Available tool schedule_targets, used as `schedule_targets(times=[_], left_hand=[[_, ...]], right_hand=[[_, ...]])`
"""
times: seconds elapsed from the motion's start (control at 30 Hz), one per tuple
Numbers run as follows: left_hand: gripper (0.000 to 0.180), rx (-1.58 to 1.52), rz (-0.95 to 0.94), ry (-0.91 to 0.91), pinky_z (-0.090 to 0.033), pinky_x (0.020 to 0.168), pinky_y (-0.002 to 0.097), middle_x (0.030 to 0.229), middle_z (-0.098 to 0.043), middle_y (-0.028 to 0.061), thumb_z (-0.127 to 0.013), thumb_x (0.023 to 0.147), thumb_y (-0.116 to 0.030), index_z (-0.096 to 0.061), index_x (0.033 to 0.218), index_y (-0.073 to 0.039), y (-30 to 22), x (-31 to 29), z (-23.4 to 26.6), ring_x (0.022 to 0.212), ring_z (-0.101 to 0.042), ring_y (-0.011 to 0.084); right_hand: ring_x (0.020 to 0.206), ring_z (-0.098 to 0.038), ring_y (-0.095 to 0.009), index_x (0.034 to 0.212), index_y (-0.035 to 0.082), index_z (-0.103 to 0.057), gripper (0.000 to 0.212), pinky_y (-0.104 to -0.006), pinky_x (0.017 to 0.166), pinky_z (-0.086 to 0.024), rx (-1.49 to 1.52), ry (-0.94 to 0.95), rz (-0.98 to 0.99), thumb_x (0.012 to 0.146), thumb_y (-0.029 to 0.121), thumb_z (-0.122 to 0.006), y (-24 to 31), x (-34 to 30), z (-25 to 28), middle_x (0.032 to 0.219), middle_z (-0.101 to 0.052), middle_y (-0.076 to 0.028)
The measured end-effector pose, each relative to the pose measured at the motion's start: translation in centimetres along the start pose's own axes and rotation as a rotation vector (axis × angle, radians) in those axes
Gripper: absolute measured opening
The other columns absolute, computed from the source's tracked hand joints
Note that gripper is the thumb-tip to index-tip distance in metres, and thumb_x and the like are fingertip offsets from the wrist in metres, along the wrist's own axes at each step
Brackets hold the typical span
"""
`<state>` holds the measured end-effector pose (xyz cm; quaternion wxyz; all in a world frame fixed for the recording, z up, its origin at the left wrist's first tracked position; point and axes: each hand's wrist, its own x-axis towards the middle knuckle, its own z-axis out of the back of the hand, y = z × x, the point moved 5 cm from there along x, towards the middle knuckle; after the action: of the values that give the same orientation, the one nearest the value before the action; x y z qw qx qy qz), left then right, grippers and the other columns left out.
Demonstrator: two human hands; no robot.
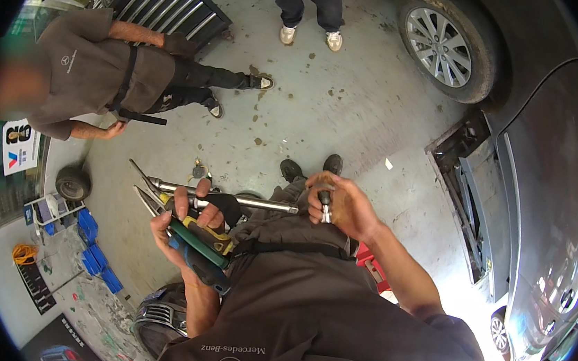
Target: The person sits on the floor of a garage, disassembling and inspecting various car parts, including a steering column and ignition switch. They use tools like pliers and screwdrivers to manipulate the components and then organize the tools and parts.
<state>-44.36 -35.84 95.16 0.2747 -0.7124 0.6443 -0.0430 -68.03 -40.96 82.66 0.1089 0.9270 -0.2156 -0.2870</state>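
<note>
My left hand (181,203) is closed round a bundle of hand tools in front of my waist. Among them are a long chrome extension bar (255,203) pointing right, a green handle (198,241), a yellow-and-black handle (206,234) and a blue-and-black handle (200,264). Slim metal tips stick out to the left; which tip belongs to which handle is hard to tell. My right hand (350,206) is raised, its fingers curled round a small socket-like piece (325,213) with a dark body and a shiny chrome end. It is apart from the bar.
A dark car (547,177) with a front wheel (441,47) and an opened lower side stands at right. One person (105,69) stands at left beside a black slatted rack (170,5), another (310,1) ahead. A loose tyre (74,182) and blue bins (97,259) lie left; something red (372,266) is beside me.
</note>
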Motion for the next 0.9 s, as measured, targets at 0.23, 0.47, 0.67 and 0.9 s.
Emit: schedule_targets(times=[0.23, 0.47, 0.67, 0.9], left_hand=[[0.022, -0.011, 0.049, -0.061, -0.047, 0.077, 0.0308, 0.118, -0.044, 0.0111, -0.059, 0.093, -0.028, -0.046, 0.093, -0.011, -0.2, -0.2, 1.6, 0.080, -0.047, 0.0153], [0.025, -0.009, 0.087, -0.101, -0.040, 0.076, 0.0338, 0.119, -0.046, 0.0127, -0.058, 0.089, -0.034, -0.049, 0.091, -0.011, 0.4, -0.4, 2.9, 0.083, -0.047, 0.0199], [0.022, -0.036, 0.107, -0.090, -0.046, 0.079, 0.0347, 0.120, -0.044, 0.0137, -0.059, 0.092, -0.027, -0.048, 0.095, -0.008, 0.8, -0.2, 2.5, 0.083, -0.046, 0.0183], [0.023, -0.049, 0.134, -0.078, -0.047, 0.081, 0.0354, 0.119, -0.044, 0.0139, -0.059, 0.092, -0.028, -0.048, 0.094, -0.008, 0.8, -0.3, 2.5, 0.085, -0.048, 0.0198]], right_hand=[[0.093, -0.061, -0.025, 0.145, 0.008, -0.045, 0.052, -0.0373, 0.073, -0.052, 0.165, 0.151, 0.028, 0.102, 0.035, -0.049, 2.7, -0.2, -4.5, 0.119, -0.058, -0.014], [0.093, -0.060, -0.022, 0.148, 0.002, -0.043, 0.055, -0.0341, 0.077, -0.048, 0.205, 0.243, 0.076, 0.103, 0.033, -0.048, 2.0, 0.1, -5.1, 0.117, -0.062, -0.015], [0.099, -0.060, -0.021, 0.150, 0.000, -0.044, 0.053, -0.0360, 0.088, -0.049, 0.163, 0.166, 0.125, 0.108, 0.034, -0.048, 2.9, -0.7, -6.6, 0.115, -0.063, -0.014], [0.106, -0.063, -0.023, 0.149, 0.002, -0.046, 0.048, -0.0416, 0.095, -0.053, 0.178, 0.204, 0.176, 0.112, 0.033, -0.044, 3.5, -1.0, -7.5, 0.117, -0.063, -0.014]])
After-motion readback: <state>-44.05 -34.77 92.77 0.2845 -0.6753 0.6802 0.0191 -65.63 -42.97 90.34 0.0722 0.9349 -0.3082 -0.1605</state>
